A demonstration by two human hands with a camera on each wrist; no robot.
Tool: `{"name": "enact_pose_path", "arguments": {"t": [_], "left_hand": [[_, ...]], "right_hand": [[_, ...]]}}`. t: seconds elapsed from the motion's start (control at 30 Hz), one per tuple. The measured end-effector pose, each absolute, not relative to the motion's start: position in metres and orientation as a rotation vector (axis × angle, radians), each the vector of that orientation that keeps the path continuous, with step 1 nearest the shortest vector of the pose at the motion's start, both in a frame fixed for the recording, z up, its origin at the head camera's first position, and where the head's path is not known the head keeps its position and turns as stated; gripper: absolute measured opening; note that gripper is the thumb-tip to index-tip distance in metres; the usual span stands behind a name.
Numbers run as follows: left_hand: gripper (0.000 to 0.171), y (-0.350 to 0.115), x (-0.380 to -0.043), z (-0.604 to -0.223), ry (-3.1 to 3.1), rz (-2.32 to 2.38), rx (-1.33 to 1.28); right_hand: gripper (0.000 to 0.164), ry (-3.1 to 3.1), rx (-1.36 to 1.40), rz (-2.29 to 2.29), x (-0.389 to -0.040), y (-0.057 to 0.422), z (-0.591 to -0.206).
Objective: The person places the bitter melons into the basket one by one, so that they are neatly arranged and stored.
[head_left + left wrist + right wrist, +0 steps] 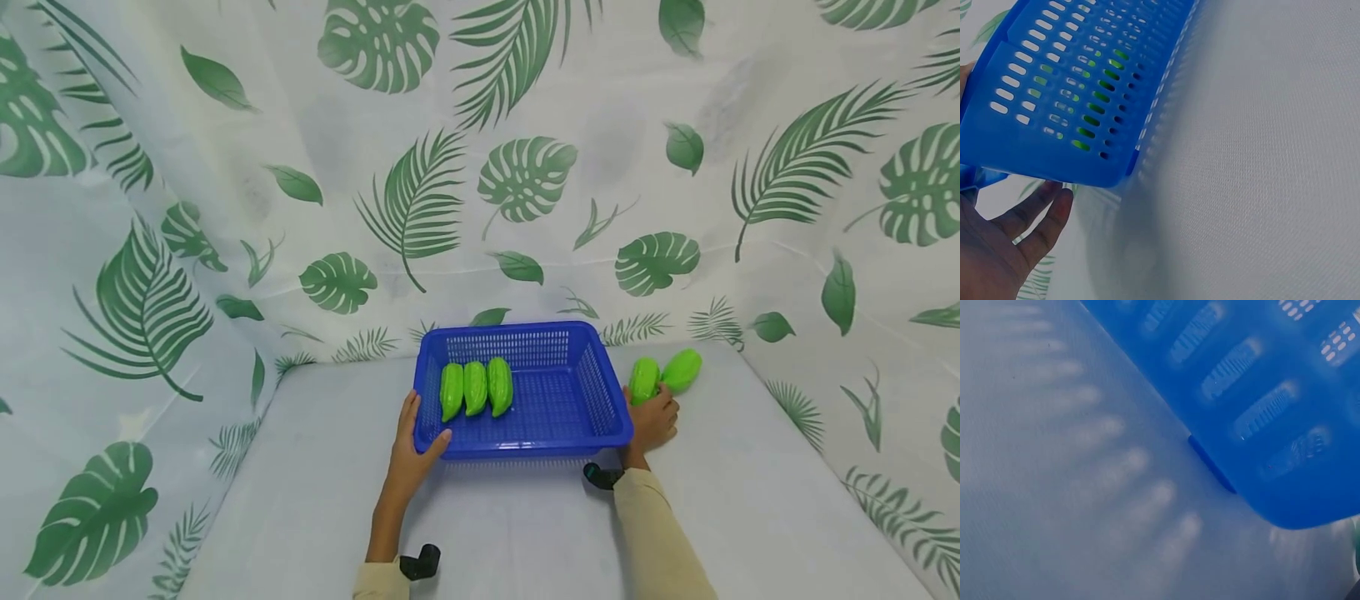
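Observation:
A blue plastic basket (517,450) stands on the table with three glossy, ribbed green toy vegetables (476,388) side by side at its left. My left hand (411,454) grips its front left corner, thumb over the front rim and fingers along the left side. The left wrist view shows those fingers (1047,231) by the basket wall (1041,150). Just right of the basket, my right hand (654,419) holds a ribbed green toy vegetable (643,377) between thumb and fingers. Another green toy vegetable (682,370) lies beside it. The right wrist view shows mostly basket (1260,487), hiding the grasp.
A white cloth covers the table (315,500). Leaf-printed curtains (525,183) rise behind it and at both sides. The back rim of the basket is near the rear curtain. A black wrist camera (422,563) is strapped at each sleeve.

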State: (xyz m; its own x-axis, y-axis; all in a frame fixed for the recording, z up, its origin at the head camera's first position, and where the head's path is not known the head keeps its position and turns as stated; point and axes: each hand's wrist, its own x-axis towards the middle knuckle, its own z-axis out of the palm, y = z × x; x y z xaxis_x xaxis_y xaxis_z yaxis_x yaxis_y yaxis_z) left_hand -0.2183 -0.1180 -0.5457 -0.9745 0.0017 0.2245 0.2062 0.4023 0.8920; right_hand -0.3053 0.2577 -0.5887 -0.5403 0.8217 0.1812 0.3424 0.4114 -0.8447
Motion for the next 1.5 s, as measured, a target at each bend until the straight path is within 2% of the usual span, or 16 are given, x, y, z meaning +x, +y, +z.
{"name": "enact_pose_path", "arguments": {"t": [0.37, 1.2, 1.5], "left_hand": [[0.087, -0.119, -0.220, -0.544, -2.477, -1.598, -0.186], [0.087, -0.118, -0.217, -0.543, -2.473, -1.631, -0.178], [0.088, -0.118, -0.218, -0.543, -2.476, -1.623, -0.172]], "right_hand": [[0.055, -1.977, -0.966, 1.149, -0.296, 0.255, -0.574], [0.052, -1.641, -0.720, 1.458, -0.277, 0.273, -0.583], [0.062, -1.544, -0.579, 1.977, -0.269, 0.284, -0.555]]}}
